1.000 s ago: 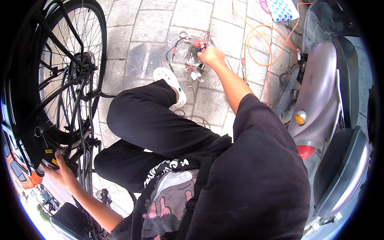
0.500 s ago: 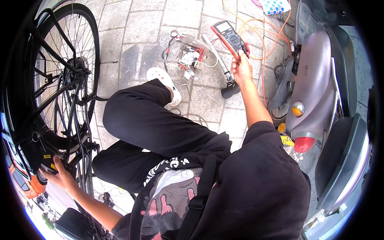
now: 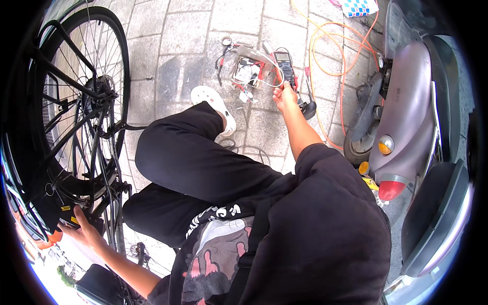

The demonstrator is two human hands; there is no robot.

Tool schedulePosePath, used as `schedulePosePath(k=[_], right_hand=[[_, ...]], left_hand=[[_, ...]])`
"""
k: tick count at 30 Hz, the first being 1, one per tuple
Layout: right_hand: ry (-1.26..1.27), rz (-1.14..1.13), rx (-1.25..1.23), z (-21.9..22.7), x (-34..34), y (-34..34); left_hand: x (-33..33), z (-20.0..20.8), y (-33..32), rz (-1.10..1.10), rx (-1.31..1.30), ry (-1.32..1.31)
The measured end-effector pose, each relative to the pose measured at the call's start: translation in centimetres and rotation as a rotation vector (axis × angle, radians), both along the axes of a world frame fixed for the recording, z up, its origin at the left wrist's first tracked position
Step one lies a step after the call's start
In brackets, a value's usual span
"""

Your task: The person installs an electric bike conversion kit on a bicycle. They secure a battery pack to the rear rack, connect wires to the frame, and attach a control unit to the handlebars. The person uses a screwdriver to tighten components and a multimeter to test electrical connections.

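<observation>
Out in front, my right hand (image 3: 285, 98) pinches the lower end of a red-and-black digital multimeter (image 3: 284, 63) with a small grey screen. The meter is low by the paving, beside an open container (image 3: 247, 73) of loose parts and wires. A red probe (image 3: 307, 76) shows just right of it. At the lower left, my left hand (image 3: 84, 233) is closed around a black box (image 3: 94, 221) with yellow labels, against the bicycle frame; its thumb points up and some fingers are hidden.
A black bicycle wheel (image 3: 125, 66) with its frame stands on my left. To the right is a grey motor scooter (image 3: 404, 107) with a red tail light. An orange cable (image 3: 344, 96) loops over the paving. A black rounded end piece (image 3: 308, 109) lies beside my right wrist.
My right hand has moved left and brought the multimeter from the right of the container to close beside it, turning it more upright. My left hand stays at the black box.
</observation>
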State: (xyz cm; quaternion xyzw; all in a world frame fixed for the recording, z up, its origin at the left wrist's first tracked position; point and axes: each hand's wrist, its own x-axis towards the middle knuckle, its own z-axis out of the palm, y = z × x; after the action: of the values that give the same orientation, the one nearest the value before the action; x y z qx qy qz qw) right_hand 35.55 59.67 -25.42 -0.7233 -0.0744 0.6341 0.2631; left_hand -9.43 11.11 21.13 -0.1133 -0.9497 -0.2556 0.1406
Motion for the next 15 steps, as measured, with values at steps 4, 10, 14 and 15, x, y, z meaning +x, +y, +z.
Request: schedulePosePath(k=[4,10,14,15], right_hand=[[-0.077,0.231,-0.039,2.2,0.1,-0.1],[-0.342,0.459,0.411,7.5,-0.6,1.7],[-0.398,0.576,0.698,11.2,-3.6,4.3],[-0.377,0.574,0.720,11.4,-4.5,4.9]], left_hand=[[0.8,0.0,-0.3,0.050,-0.010,-0.017],[1.7,0.7,0.9,0.098,-0.086,-0.054],[1.5,1.7,1.2,0.173,-0.259,-0.017],[1.5,1.5,1.2,0.189,-0.284,-0.011]])
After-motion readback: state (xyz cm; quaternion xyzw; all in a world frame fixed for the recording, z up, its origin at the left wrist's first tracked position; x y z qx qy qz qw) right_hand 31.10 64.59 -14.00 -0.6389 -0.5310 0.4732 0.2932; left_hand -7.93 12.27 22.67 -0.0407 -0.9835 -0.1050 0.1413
